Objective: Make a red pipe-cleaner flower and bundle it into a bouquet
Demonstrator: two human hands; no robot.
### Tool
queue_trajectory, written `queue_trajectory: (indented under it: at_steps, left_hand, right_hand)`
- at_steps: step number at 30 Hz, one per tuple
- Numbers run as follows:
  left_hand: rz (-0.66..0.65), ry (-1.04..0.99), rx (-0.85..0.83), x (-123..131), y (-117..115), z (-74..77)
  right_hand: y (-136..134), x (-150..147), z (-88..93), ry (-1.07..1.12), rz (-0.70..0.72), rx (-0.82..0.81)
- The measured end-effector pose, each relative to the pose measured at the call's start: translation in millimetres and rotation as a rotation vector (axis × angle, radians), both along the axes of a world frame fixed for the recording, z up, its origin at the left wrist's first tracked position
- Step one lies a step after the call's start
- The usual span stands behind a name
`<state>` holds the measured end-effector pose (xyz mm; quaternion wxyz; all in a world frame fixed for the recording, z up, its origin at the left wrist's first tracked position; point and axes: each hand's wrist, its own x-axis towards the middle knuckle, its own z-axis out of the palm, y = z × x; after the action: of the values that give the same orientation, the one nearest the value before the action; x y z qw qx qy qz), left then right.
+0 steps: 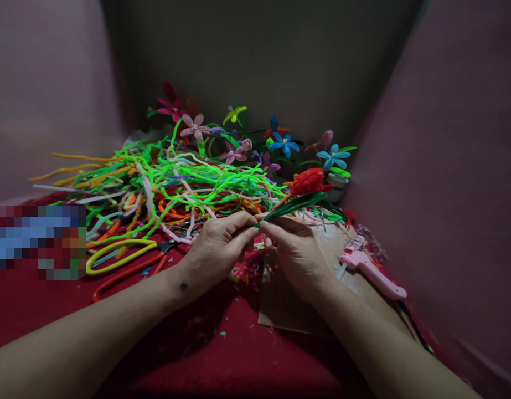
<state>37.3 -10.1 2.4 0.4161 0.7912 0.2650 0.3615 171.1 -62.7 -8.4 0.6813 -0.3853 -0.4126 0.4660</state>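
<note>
Both of my hands meet in the middle, pinching the stem of a pipe-cleaner flower (307,184) with a red tulip-like head and long dark green leaves (299,206). My left hand (222,241) grips the stem's lower end between thumb and forefinger. Just beside it, my right hand (294,249) pinches the base of the leaves, its fingertips almost touching the left ones. The flower tilts up to the right, its head beyond my right hand. The exact spot where the fingers press is partly hidden.
A heap of coloured pipe cleaners (213,180) lies behind my hands, with finished flowers (285,145) at the back. Scissors with yellow and red handles (122,255) lie left. A pink glue gun (373,271) rests right, near cardboard (290,310) on the red cloth (222,366).
</note>
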Motion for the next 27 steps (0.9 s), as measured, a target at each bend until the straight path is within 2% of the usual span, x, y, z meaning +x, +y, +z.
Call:
queue_trajectory:
  at_steps: [6, 13, 18, 22, 27]
  left_hand:
    - [-0.068, -0.038, -0.325, -0.1, -2.2, 11.8]
    - [-0.151, -0.112, -0.521, -0.1, 1.5, 8.4]
    - [-0.223, -0.202, -0.707, 0.8, 2.4, 5.2]
    - [-0.380, -0.288, -0.893, 0.5, 3.3, 2.7]
    - [-0.572, -0.307, -1.049, -1.9, 5.5, 1.2]
  right_hand:
    - [1.1, 5.1, -3.2, -0.082, -0.011, 0.017]
    - [2.0, 6.7, -2.0, -0.138, -0.037, 0.083]
    - [4.0, 9.1, -2.2, -0.060, -0.016, 0.078]
    - [5.6, 14.1, -0.6, -0.046, 0.027, 0.059]
    - [4.3, 16.6, 4.0, -0.041, 0.155, 0.057]
